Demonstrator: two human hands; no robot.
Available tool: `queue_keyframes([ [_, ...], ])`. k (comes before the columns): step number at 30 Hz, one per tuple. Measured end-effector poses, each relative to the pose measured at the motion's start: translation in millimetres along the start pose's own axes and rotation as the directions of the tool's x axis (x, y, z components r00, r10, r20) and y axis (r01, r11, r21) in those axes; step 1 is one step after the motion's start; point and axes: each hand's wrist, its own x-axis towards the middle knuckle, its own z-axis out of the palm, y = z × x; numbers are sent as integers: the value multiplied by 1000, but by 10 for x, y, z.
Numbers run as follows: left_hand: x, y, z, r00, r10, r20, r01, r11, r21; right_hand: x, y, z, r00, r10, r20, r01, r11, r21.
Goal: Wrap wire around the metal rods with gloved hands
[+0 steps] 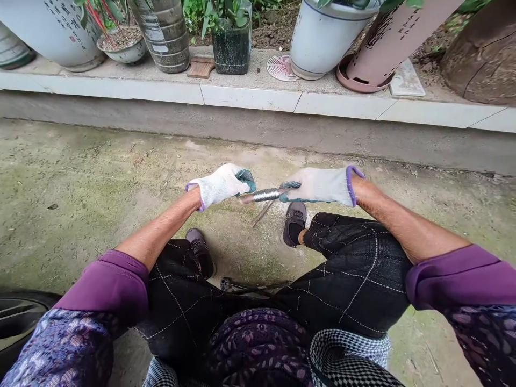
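My right hand [320, 185], in a white glove with a green palm, is closed around a short wooden stick [246, 199]. Shiny silver wire [266, 194] is wound in tight turns around the stick's middle. The stick's bare brown end points left, toward my left hand [229, 181]. That hand wears a matching glove, and its fingers are curled together just above the bare end. Whether it pinches a strand of wire is too small to make out. Below the wound stick, a thin brown rod [262, 214] shows near my shoe [295, 221].
Ahead runs a low tiled ledge [250, 98] with several potted plants, among them a white pot [322, 40] and a pink pot [391, 48]. A dark tool-like object [228, 284] lies on the concrete floor [100, 177] between my legs. A black rounded object [20, 317] stands at lower left.
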Motion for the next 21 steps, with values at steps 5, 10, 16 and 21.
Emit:
queue_keyframes([
  [5,-32,61,-6,994,-99,-35,96,993,-66,83,64,-43,986,25,-164,-37,997,-68],
  [10,-37,84,56,987,-138,-85,111,958,-265,87,51,-79,946,63,-317,-77,997,-30],
  [16,-18,89,125,984,-102,-146,27,894,-448,136,-24,-97,907,59,-417,-17,994,105],
  [21,24,67,97,984,-122,-131,34,847,-531,42,-125,-122,933,235,-273,-74,868,492],
])
